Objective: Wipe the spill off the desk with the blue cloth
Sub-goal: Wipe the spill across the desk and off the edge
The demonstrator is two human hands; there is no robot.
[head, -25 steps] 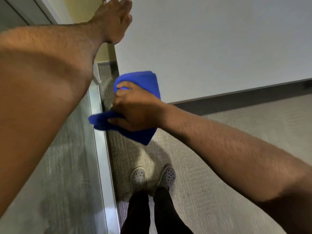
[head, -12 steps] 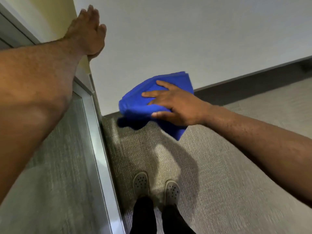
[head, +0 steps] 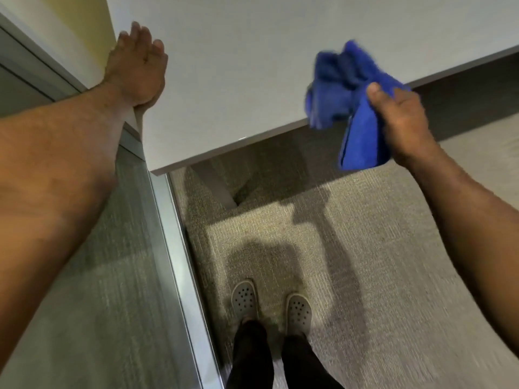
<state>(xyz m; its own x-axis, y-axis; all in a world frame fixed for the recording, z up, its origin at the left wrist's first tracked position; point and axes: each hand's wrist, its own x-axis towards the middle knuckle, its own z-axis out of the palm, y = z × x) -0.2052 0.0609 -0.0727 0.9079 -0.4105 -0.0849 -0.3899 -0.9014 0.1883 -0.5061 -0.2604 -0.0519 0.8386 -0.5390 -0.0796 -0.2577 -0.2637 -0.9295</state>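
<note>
The white desk [head: 238, 80] fills the upper middle of the head view. Its near edge runs from lower left to upper right. My right hand [head: 398, 119] grips the bunched blue cloth [head: 348, 99] at the desk's near edge on the right. Part of the cloth hangs below the edge and part is blurred above the top. My left hand [head: 137, 66] lies flat, fingers together, on the desk's left edge beside the partition. No spill shows on the white surface.
A grey fabric partition with a metal frame [head: 171, 248] runs along my left. Below me are beige carpet [head: 365, 276], my two grey clogs [head: 244, 299] and black trouser legs. A desk leg [head: 219, 186] stands under the near left corner.
My right hand has swung the blue cloth from the desk's left end to the right along the near edge, changing from a flat press to a fist grip. The view has shifted.
</note>
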